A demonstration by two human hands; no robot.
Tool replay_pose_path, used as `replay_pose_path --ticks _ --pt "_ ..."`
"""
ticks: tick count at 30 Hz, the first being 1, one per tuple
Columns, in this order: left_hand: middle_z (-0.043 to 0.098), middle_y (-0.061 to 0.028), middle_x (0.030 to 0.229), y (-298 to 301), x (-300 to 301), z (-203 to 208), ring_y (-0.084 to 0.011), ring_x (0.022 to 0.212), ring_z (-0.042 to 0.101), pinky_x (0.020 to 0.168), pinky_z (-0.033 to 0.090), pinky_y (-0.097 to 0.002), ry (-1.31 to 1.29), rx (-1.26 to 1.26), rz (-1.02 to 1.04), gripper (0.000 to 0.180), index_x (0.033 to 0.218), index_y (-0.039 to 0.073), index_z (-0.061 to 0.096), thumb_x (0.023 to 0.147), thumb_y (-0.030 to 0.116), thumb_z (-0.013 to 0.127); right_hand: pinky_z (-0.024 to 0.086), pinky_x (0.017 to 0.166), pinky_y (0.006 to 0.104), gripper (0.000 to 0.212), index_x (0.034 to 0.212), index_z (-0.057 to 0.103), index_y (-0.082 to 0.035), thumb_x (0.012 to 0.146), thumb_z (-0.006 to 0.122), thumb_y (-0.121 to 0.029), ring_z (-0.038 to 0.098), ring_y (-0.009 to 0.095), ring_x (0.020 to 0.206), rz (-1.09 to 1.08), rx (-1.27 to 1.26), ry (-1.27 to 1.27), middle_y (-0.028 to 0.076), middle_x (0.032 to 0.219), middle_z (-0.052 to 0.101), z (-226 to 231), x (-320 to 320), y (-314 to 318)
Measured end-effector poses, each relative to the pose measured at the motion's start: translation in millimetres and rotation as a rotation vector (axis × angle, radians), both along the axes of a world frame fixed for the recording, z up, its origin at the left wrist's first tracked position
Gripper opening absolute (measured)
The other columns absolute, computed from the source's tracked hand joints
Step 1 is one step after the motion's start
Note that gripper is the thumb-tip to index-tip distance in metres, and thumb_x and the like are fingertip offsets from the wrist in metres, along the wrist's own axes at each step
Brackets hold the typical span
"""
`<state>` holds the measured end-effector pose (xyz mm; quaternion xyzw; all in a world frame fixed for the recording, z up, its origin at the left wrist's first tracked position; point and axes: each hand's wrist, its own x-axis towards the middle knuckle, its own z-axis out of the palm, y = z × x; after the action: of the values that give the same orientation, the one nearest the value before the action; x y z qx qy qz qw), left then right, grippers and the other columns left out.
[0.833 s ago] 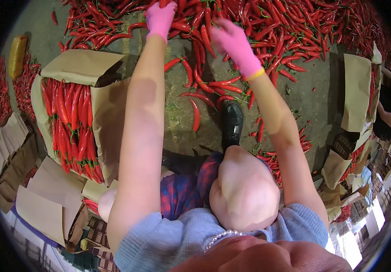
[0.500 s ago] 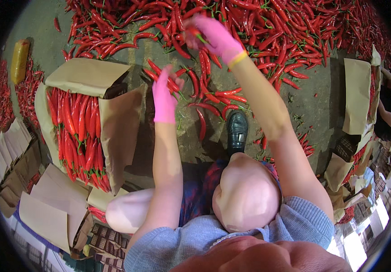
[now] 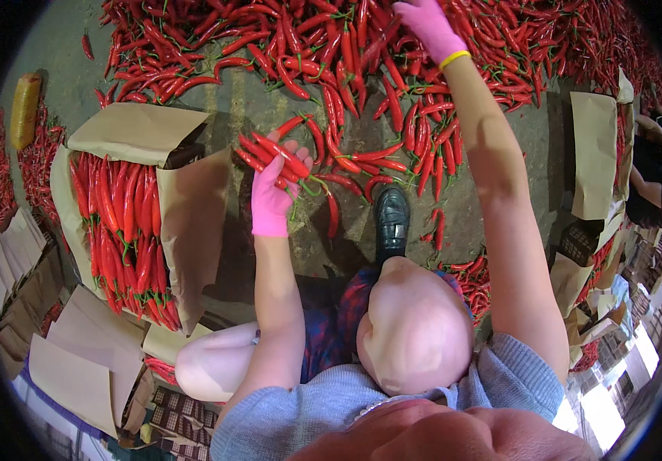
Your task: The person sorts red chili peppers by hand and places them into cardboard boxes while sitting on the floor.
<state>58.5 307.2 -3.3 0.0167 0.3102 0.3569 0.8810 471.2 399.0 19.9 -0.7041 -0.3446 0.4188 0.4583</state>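
My left hand (image 3: 271, 196), in a pink glove with bare fingertips, is closed around several red chili peppers (image 3: 278, 157), their green stems hanging out toward the palm side. Beside and below that hand, loose chilies lie on the floor. Farther up, my right hand (image 3: 429, 29), also pink-gloved with a yellow cuff, stretches over the large chili pile (image 3: 315, 46). Its fingers reach out near the frame's upper edge, which cuts off part of them; no pepper shows in them. Left of my left hand stands an open paper-lined box (image 3: 192, 223) packed with upright rows of chilies (image 3: 123, 219).
A yellow wrapped roll (image 3: 26, 111) lies at the far left by more chilies. Brown paper sheets (image 3: 77, 369) rest at the lower left. More paper-lined boxes (image 3: 592, 154) stand on the right, near another person's arm (image 3: 646, 184). My black shoe (image 3: 392, 219) is on the floor.
My right hand has moved right and farther up over the pile; the chili it held no longer shows there. My left hand has dropped slightly and holds a fuller bunch of chilies.
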Motion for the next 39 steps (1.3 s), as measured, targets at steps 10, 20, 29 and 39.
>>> replay_pose_path --ticks 10,20,29,39 --pt "0.063 -0.0142 0.126 -34 39 19 -0.0384 0.124 0.056 0.113 0.030 -0.0657 -0.392 -0.064 0.025 0.058 0.148 0.017 0.037 0.094 0.009 0.058 0.053 0.082 0.0438 0.031 0.116 0.059 -0.002 0.088 0.057 -0.017 0.067 0.034 0.095 0.550 -0.200 -1.379 0.018 0.105 0.069 13 -119 29" --pt "0.056 -0.0184 0.134 -55 14 -1 -0.0377 0.124 0.055 0.110 0.038 -0.0614 -0.290 -0.163 0.036 0.053 0.148 0.013 0.036 0.098 0.009 0.054 0.051 0.079 0.0504 0.036 0.123 0.052 -0.008 0.093 0.051 -0.027 0.067 0.037 0.090 0.463 -0.217 -0.918 0.017 0.091 0.070 0 -78 -119" --pt "0.055 -0.0158 0.128 -80 45 -24 -0.0343 0.119 0.056 0.105 0.045 -0.0557 0.030 -0.116 0.018 0.049 0.144 0.008 0.040 0.097 0.009 0.056 0.052 0.065 0.0445 0.045 0.129 0.053 -0.011 0.090 0.062 -0.031 0.068 0.033 0.073 0.514 -0.116 -0.817 0.014 0.078 0.068 17 -184 -175" --pt "0.060 -0.0177 0.130 -99 50 9 -0.0388 0.121 0.057 0.107 0.037 -0.0660 -0.229 -0.208 0.049 0.048 0.145 0.018 0.043 0.098 0.016 0.055 0.049 0.089 0.0445 0.035 0.107 0.064 -0.009 0.084 0.064 -0.035 0.063 0.033 0.103 0.528 -0.313 -0.840 0.015 0.103 0.068 -12 -147 -27"
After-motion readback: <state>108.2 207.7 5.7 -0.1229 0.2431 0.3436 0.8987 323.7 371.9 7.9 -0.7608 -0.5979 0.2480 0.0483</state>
